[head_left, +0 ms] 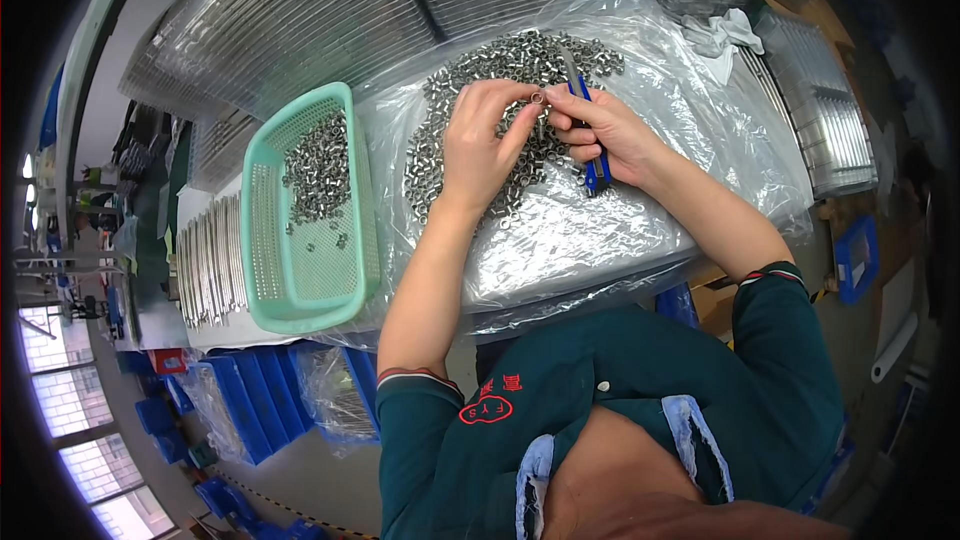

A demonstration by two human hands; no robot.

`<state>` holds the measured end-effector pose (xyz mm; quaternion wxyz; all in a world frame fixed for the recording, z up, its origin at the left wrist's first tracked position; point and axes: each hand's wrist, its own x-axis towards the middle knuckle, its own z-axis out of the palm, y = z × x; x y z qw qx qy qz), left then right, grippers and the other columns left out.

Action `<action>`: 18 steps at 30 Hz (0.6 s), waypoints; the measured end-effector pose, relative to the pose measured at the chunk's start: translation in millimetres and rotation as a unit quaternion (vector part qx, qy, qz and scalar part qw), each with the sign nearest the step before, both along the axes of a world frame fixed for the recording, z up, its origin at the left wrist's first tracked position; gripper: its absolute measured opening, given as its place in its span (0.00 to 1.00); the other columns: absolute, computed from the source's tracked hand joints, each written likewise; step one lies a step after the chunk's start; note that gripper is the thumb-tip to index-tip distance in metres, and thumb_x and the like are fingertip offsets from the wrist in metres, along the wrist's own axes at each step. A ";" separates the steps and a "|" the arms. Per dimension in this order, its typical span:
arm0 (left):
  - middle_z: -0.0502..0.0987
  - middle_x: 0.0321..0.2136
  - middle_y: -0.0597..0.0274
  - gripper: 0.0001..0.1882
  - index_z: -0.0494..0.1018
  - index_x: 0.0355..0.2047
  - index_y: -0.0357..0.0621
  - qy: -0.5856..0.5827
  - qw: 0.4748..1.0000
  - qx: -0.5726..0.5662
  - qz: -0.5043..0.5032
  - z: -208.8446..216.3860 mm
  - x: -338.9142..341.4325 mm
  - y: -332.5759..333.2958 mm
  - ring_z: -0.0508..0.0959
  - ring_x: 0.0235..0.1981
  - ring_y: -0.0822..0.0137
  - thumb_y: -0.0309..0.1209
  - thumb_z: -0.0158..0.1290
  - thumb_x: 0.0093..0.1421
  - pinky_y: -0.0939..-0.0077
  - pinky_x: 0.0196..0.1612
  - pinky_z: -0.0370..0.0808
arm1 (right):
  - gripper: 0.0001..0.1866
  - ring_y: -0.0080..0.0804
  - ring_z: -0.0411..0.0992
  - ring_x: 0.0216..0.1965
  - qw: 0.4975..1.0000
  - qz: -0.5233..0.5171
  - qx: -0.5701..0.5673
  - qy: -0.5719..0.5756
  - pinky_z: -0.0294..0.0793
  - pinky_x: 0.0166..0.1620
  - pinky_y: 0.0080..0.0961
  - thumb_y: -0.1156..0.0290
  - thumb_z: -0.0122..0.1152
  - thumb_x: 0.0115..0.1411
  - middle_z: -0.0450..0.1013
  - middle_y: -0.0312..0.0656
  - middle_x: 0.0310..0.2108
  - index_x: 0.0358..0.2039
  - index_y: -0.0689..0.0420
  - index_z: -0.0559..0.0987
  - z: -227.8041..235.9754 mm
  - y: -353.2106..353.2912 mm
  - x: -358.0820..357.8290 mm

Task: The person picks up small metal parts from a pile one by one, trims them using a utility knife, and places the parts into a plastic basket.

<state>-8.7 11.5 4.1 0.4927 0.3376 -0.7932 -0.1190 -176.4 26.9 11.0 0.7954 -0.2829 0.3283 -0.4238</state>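
Over a wide pile of small metal rings (455,80) on clear plastic sheeting, my two hands meet at the fingertips. Between the thumb and forefinger of my left hand (485,135) sits one small metal ring (538,98). My right hand (615,135) is closed around a blue utility knife (597,172), its blade end pointing away from me. The right thumb and forefinger come up against the same ring; whether they also grip it is hard to make out. Left of the pile, a mint-green plastic basket (262,285) contains more of these small metal pieces.
Stacked clear plastic trays (300,30) line the table's back. More trays (825,110) stand at the right, near white gloves (725,40). Metal rods (212,260) lie left of the basket. Blue bins (260,405) are below the table's left front edge.
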 end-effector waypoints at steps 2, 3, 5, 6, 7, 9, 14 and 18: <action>0.74 0.31 0.59 0.09 0.73 0.31 0.40 0.000 1.000 -0.002 0.000 0.3 -0.5 0.3 0.73 0.33 0.63 0.23 0.56 0.48 0.74 0.37 0.70 | 0.09 0.06 0.54 0.14 1.000 -0.003 -0.005 0.007 0.50 0.13 0.04 0.63 0.56 0.56 0.63 0.26 0.20 0.28 0.54 0.69 -0.6 0.2 0.4; 0.74 0.31 0.59 0.09 0.73 0.31 0.40 0.000 1.000 -0.002 -0.001 0.7 -0.9 0.9 0.73 0.33 0.63 0.23 0.56 0.48 0.74 0.37 0.70 | 0.10 0.06 0.54 0.14 1.000 -0.006 -0.010 0.014 0.49 0.13 0.04 0.63 0.56 0.56 0.62 0.26 0.20 0.27 0.54 0.69 -0.9 0.3 0.4; 0.74 0.31 0.59 0.09 0.73 0.32 0.40 -0.041 0.999 -0.025 0.011 1.7 -1.8 2.2 0.73 0.33 0.63 0.23 0.56 0.48 0.74 0.36 0.70 | 0.10 0.06 0.54 0.14 0.999 0.008 -0.022 0.023 0.49 0.13 0.04 0.62 0.56 0.56 0.62 0.26 0.19 0.27 0.54 0.69 -1.5 0.3 0.4; 0.74 0.31 0.59 0.09 0.73 0.32 0.40 -0.041 0.999 -0.025 0.011 0.8 -2.8 1.9 0.73 0.33 0.63 0.23 0.56 0.48 0.74 0.36 0.70 | 0.10 0.06 0.54 0.14 0.999 0.022 -0.034 0.031 0.49 0.13 0.04 0.62 0.56 0.56 0.62 0.26 0.19 0.27 0.54 0.69 -1.8 0.1 0.3; 0.74 0.30 0.59 0.08 0.73 0.31 0.39 -0.027 0.999 -0.019 0.012 -0.6 -3.6 1.8 0.73 0.32 0.65 0.24 0.56 0.48 0.75 0.35 0.70 | 0.10 0.06 0.54 0.14 0.999 0.022 -0.034 0.031 0.49 0.13 0.04 0.62 0.56 0.56 0.62 0.26 0.19 0.27 0.54 0.69 -2.4 -0.2 0.5; 0.73 0.30 0.60 0.08 0.73 0.30 0.39 -0.014 1.000 -0.014 0.014 0.3 -3.7 3.6 0.74 0.32 0.66 0.24 0.56 0.48 0.76 0.35 0.70 | 0.12 0.06 0.53 0.14 1.000 0.016 0.004 0.018 0.49 0.13 0.04 0.60 0.54 0.57 0.61 0.26 0.19 0.31 0.56 0.71 -3.4 -1.4 0.9; 0.71 0.25 0.60 0.06 0.72 0.32 0.41 -0.001 0.995 0.086 0.040 -2.3 17.2 3.1 0.71 0.25 0.63 0.27 0.52 0.53 0.75 0.31 0.69 | 0.16 0.06 0.52 0.14 0.997 0.040 0.040 -0.051 0.50 0.12 0.03 0.59 0.49 0.60 0.61 0.25 0.19 0.37 0.59 0.71 -6.9 -4.5 -4.2; 0.71 0.28 0.59 0.04 0.72 0.30 0.40 0.139 0.982 0.096 0.079 2.4 0.1 2.7 0.72 0.28 0.62 0.26 0.52 0.52 0.74 0.32 0.69 | 0.15 0.06 0.53 0.13 0.997 0.051 0.039 -0.049 0.50 0.12 0.03 0.59 0.49 0.60 0.61 0.25 0.19 0.37 0.59 0.71 -8.0 -5.2 -3.1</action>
